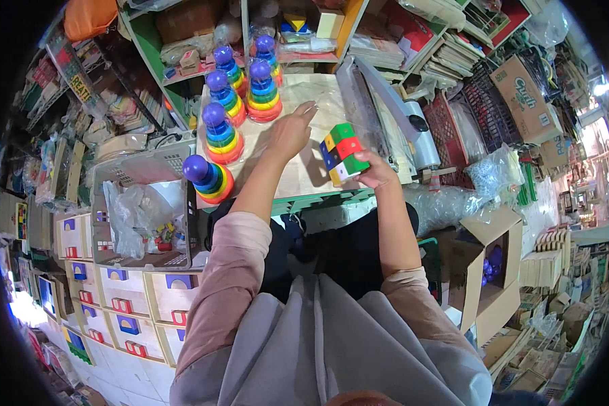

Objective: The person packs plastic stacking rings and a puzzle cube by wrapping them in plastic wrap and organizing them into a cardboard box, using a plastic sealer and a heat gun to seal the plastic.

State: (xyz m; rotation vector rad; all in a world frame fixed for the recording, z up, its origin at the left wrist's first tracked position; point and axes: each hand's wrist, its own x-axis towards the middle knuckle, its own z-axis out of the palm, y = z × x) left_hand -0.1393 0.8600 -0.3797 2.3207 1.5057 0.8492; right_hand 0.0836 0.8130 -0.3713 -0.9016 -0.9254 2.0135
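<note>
Hands work over the counter [298, 177]: right hand [377, 173] clamps a coloured cube [344, 153] at its near edge; left hand [291, 130] lies open, fingers spread, beside stacking toys [222, 132]. Carton [529, 99] far right reads "Craft"; other writing is illegible.

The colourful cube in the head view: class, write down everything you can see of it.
The colourful cube is made of smaller blocks with green, red, yellow, blue and white faces, glossy like painted wood or plastic. It sits tilted, one corner towards the camera, over the pale table. The right hand holds it from the lower right. The left hand lies apart, flat on the table.
</note>
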